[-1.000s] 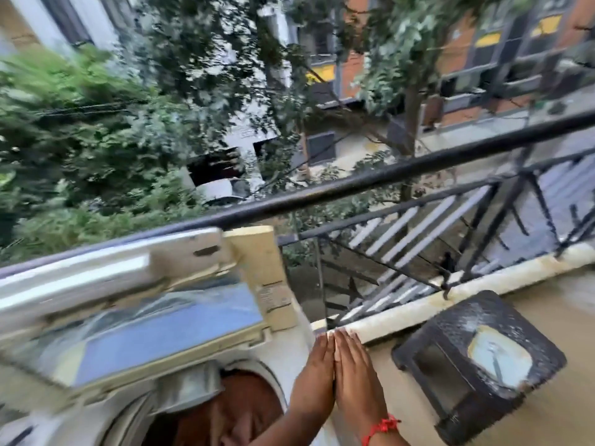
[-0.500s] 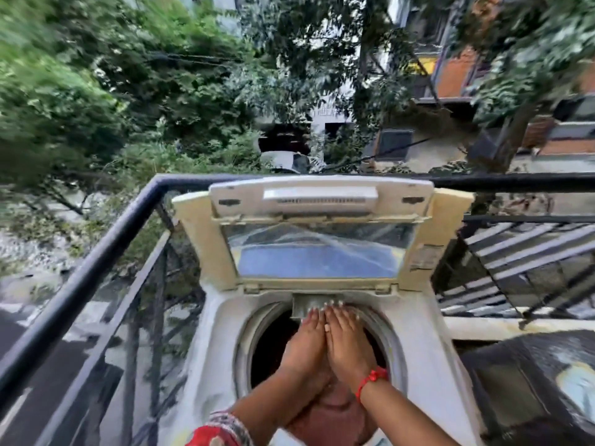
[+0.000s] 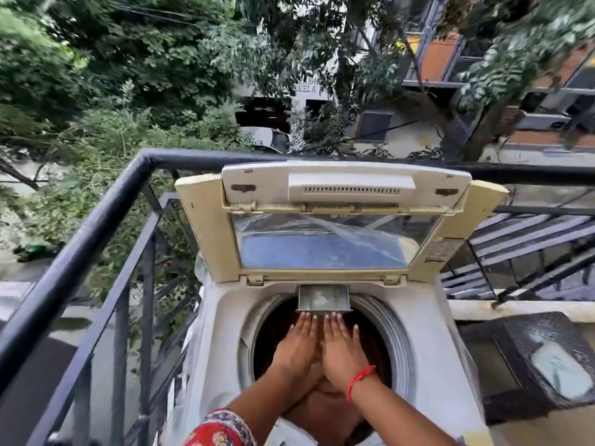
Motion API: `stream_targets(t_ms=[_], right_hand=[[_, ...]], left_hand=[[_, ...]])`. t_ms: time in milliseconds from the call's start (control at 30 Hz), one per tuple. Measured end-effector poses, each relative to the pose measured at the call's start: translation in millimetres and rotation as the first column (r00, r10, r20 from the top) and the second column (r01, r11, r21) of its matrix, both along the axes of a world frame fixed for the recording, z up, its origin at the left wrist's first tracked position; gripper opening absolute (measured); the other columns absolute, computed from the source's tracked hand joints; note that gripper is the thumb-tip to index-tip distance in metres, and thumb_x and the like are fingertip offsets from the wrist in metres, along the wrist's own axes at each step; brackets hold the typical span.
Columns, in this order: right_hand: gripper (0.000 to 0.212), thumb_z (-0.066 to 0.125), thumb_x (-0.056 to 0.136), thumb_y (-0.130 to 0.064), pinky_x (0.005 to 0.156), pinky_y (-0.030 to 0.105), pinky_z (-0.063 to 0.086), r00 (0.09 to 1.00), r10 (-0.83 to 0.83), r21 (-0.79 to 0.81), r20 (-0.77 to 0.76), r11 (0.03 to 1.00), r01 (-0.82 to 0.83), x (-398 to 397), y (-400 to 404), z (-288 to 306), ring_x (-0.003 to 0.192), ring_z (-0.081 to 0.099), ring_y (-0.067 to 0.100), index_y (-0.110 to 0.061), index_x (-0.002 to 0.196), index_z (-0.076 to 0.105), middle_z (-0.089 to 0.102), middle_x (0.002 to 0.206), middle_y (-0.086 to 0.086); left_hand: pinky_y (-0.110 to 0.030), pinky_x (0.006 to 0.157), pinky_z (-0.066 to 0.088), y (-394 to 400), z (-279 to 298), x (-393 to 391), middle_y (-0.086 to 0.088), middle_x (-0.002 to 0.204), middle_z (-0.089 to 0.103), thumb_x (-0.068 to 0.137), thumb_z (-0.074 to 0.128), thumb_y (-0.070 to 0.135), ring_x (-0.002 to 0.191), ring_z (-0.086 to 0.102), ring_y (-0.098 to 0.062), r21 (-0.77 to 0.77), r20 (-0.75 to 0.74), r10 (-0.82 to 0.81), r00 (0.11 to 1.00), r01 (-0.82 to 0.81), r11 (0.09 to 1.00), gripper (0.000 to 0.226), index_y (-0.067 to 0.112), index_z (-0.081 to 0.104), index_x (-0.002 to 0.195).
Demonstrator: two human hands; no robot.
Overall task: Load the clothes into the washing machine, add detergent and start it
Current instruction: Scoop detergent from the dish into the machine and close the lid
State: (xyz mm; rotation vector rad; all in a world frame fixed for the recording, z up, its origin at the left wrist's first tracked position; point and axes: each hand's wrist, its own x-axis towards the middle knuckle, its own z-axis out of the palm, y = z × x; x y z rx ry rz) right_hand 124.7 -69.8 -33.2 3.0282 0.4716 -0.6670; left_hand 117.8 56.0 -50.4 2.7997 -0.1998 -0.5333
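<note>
Two hands are held flat and side by side, fingers straight, over the drum opening of a top-loading washing machine (image 3: pixel 428 342): the left hand (image 3: pixel 297 347) and the right hand (image 3: pixel 343 349), fingertips at the front edge of the pulled-out detergent drawer (image 3: pixel 323 299). Brownish clothes (image 3: pixel 325 410) are seen inside the drum. The lid (image 3: pixel 335 226) is folded upright against a black balcony railing (image 3: pixel 96 233).
</note>
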Motion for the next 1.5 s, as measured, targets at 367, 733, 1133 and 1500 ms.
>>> stream_targets(t_ms=[367,733,1133,1500], right_hand=[[0.063,0.027,0.1,-0.026,0.119,0.052,0.003,0.999,-0.04,0.055,-0.01,0.998,0.041,37.4,-1.3,-7.7,0.151,-0.006,0.02,-0.008,0.154,0.001,0.001,0.164,0.005],[0.065,0.032,0.099,-0.02,0.119,0.054,0.009,0.997,-0.056,0.121,-0.049,0.991,0.062,59.6,1.4,-12.4,0.151,-0.004,0.017,-0.01,0.154,0.0,-0.001,0.164,0.003],[0.068,0.051,0.093,-0.039,0.113,0.04,0.034,0.996,-0.012,0.248,-0.093,0.968,0.034,87.0,-12.4,16.5,0.139,0.036,0.031,-0.01,0.149,0.026,0.037,0.152,0.015],[0.024,0.061,0.089,-0.022,0.084,0.034,0.054,0.879,-0.059,0.604,0.473,0.748,-0.275,67.0,-12.5,185.1,0.099,0.067,0.023,-0.02,0.112,0.068,0.072,0.106,0.002]], left_hand=[[-0.039,0.123,0.013,9.7,-10.3,20.4,-0.003,0.163,-0.015,0.08,0.006,0.059,0.15,-0.016,-0.019,0.047,0.055,-0.108,0.993,0.105,0.993,0.089,0.011,-0.006,0.155],[-0.04,0.124,0.007,20.4,-6.4,40.1,-0.005,0.164,-0.01,0.094,0.033,0.043,0.149,-0.018,-0.017,0.154,-0.019,-0.09,0.996,0.091,0.984,0.079,0.01,-0.005,0.154],[-0.04,0.12,0.023,-0.3,24.8,44.3,-0.009,0.164,-0.007,0.099,0.04,0.026,0.149,-0.021,-0.021,0.187,-0.107,-0.033,0.994,0.053,0.981,0.074,0.005,-0.004,0.154],[-0.042,0.065,0.053,-4.1,168.7,40.4,-0.01,0.095,0.073,0.087,0.056,0.03,0.085,0.069,-0.037,-0.242,0.497,0.282,0.821,-0.181,0.953,0.034,0.017,0.059,0.119]])
